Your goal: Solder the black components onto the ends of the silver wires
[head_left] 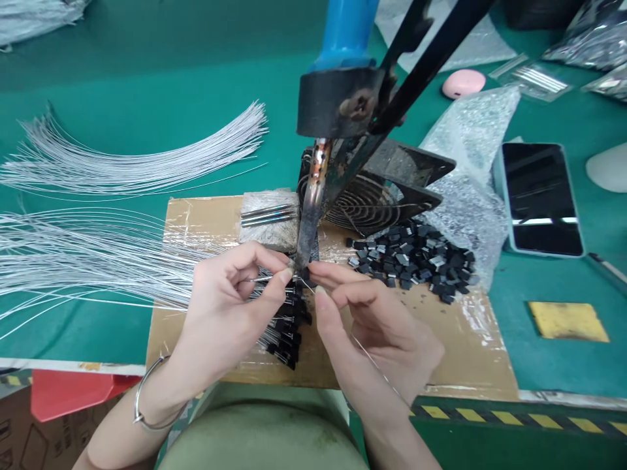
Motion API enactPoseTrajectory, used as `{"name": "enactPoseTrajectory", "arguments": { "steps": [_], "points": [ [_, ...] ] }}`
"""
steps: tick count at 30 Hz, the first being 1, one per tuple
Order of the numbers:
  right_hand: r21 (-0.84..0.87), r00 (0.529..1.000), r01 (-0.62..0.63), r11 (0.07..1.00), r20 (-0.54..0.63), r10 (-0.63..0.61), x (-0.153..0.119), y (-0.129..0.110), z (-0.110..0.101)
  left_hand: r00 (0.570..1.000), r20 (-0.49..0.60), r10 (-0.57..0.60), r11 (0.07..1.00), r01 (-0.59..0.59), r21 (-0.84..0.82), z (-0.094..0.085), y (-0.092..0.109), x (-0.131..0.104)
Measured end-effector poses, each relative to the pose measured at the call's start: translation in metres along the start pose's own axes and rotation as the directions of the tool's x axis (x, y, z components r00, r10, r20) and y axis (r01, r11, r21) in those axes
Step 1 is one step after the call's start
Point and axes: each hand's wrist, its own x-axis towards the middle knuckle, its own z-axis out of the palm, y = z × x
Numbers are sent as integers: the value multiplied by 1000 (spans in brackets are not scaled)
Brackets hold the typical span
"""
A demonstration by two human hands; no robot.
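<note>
My left hand (240, 307) pinches a thin wire just below the tip of a soldering iron (312, 202), which is clamped upright under a blue handle (350, 32). Between the thumb and fingers of my right hand (372, 326) runs a strand of solder wire (377, 365) that trails down across the palm. Its end meets the left fingertips at the iron's tip. Whatever part sits right at the tip is mostly hidden by my fingers. Under and beside my left hand lie white wires (98, 261) with black connectors (287, 339) on their ends.
Cardboard (455, 346) covers the table's front. Loose black connectors (411, 258) are heaped at right, before a black fan (367, 202). Farther right are bubble wrap (470, 170), a phone (541, 199) and a yellow sponge (568, 321). Another wire bundle (147, 163) lies back left.
</note>
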Motion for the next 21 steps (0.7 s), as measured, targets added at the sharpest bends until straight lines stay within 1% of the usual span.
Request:
{"name": "enactPoseTrajectory", "arguments": {
  "steps": [9,21],
  "points": [
    [16,1000,-5,1000,7,5,0,0,1,1000,7,1,1000,-1,16,0,0,1],
    [7,1000,2,1000,-13,-2,-1,1,1,1000,18,-5,999,4,32,0,2,-1]
  ]
}}
